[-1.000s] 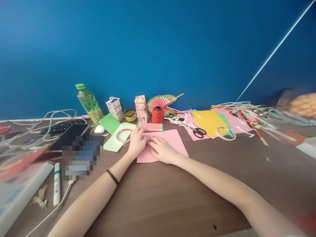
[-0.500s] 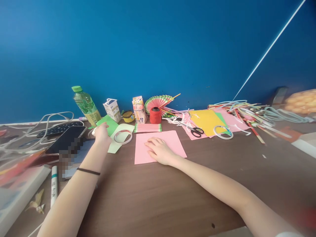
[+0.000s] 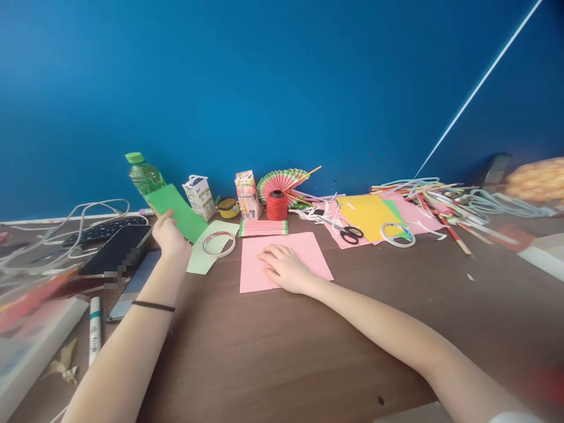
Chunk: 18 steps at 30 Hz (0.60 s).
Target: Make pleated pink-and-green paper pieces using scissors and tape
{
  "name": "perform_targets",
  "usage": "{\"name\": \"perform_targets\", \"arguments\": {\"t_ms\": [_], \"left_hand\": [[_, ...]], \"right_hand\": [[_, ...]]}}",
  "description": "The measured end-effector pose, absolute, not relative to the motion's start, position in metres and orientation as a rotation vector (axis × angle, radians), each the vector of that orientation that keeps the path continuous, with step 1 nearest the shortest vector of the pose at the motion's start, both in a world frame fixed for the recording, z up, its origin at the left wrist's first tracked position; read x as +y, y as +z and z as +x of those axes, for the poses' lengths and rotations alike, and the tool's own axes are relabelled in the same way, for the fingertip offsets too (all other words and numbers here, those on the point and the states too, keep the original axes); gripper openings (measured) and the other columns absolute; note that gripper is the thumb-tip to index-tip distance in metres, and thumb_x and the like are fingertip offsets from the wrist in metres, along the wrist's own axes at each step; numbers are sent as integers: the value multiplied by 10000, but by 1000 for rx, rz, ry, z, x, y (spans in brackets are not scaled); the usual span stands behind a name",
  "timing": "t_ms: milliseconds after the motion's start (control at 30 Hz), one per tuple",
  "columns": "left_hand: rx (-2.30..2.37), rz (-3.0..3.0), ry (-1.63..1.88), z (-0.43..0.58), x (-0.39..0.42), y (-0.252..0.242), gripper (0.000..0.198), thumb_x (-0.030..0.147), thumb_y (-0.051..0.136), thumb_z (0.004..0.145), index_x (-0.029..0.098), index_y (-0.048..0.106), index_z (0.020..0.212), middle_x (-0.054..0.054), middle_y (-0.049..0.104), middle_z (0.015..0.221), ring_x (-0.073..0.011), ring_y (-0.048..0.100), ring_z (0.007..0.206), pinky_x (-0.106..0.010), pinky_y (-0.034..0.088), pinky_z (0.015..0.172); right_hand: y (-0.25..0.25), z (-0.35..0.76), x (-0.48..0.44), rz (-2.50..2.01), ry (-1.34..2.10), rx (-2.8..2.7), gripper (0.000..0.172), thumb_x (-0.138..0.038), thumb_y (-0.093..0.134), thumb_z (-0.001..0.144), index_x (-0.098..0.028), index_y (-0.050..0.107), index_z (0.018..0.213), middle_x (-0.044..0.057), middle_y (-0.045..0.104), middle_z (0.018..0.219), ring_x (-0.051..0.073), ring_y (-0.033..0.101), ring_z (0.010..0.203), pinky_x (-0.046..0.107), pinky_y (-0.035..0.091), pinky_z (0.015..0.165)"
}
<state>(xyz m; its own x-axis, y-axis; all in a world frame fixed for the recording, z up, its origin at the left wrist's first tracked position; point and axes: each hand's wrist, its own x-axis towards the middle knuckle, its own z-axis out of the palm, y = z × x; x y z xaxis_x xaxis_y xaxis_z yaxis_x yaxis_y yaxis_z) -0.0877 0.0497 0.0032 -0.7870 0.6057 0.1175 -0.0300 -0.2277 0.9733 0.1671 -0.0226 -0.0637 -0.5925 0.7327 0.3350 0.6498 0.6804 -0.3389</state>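
Observation:
My left hand is closed on a bright green paper sheet and holds it lifted off the brown table, tilted in front of a green-capped bottle. My right hand lies flat, fingers spread, on a pink paper sheet in the middle of the table. A pale green sheet with a tape roll on it lies between the two hands. A pleated pink strip lies just beyond the pink sheet.
Along the blue wall stand two small cartons, a red thread spool and a paper fan. Scissors, yellow paper, another tape ring and paper strips lie right. A phone, cables and a marker lie left.
My left hand left the pink sheet, went left to the green paper and has raised it off the table. My right hand stays flat on the pink sheet.

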Motion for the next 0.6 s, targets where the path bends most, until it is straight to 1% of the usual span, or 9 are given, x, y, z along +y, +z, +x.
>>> {"name": "perform_targets", "arguments": {"t_ms": [67,100,167,267,333,400,500,567,600], "left_hand": [[1617,736,2238,-80,42,15,431,14,372,641,159,582,988,-37,510,1161,-130,425,1121,-262,331,973],[1558,854,2354,-75,39,20,439,11,370,634,141,604,981,-44,511,1185,-133,408,1153,-249,306,992],[1446,1025,2412,-61,33,26,435,27,384,615,123,635,957,-58,548,1131,-155,456,1100,-259,353,948],[1330,1152,2267,-37,25,24,424,62,391,609,157,655,927,-27,584,1080,-162,501,1025,-252,405,870],[1324,1193,2098,-21,19,17,401,90,390,612,195,663,887,-4,594,1055,-156,522,976,-229,437,783],[1255,1217,1976,-8,15,8,380,115,401,617,198,666,876,-8,600,1032,-162,540,925,-221,447,704],[1102,1150,1738,3,9,-3,336,144,438,620,184,660,869,-22,630,884,-151,564,752,-236,447,621],[1029,1114,1611,6,7,-9,298,162,477,629,177,654,867,-30,637,862,-149,564,717,-244,444,608],[1008,1107,1569,8,6,-11,280,172,497,633,176,651,866,-34,639,875,-150,565,721,-245,443,609]], "right_hand": [[-63,167,-22,-1070,262,-2442,349,-266,449,844,-194,530,1176,80,512,1198,217,408,1146,387,307,1002],[-63,167,-22,-1068,271,-2441,345,-266,450,843,-194,532,1170,81,514,1192,216,408,1146,388,308,1003],[-62,168,-23,-1059,306,-2443,339,-264,455,838,-192,534,1160,88,518,1178,215,410,1147,395,306,1009],[-61,169,-24,-1062,406,-2360,401,-268,463,824,-170,472,1213,123,434,1272,227,375,1204,404,306,1024],[-60,169,-24,-1080,444,-2172,465,-252,442,826,-168,375,1279,139,330,1354,225,319,1263,407,291,1042],[-58,170,-23,-1072,447,-1954,502,-226,418,828,-187,292,1313,137,283,1382,211,277,1298,412,268,1061],[-56,172,-21,-1035,555,-1731,510,-244,421,827,-205,253,1306,133,311,1377,198,286,1300,405,270,1061],[-55,173,-19,-1024,726,-1634,489,-295,426,835,-199,265,1287,131,359,1357,190,337,1274,378,308,1038],[-54,174,-19,-1025,814,-1602,465,-323,421,841,-193,290,1269,129,411,1320,188,384,1240,363,335,1016]]}}
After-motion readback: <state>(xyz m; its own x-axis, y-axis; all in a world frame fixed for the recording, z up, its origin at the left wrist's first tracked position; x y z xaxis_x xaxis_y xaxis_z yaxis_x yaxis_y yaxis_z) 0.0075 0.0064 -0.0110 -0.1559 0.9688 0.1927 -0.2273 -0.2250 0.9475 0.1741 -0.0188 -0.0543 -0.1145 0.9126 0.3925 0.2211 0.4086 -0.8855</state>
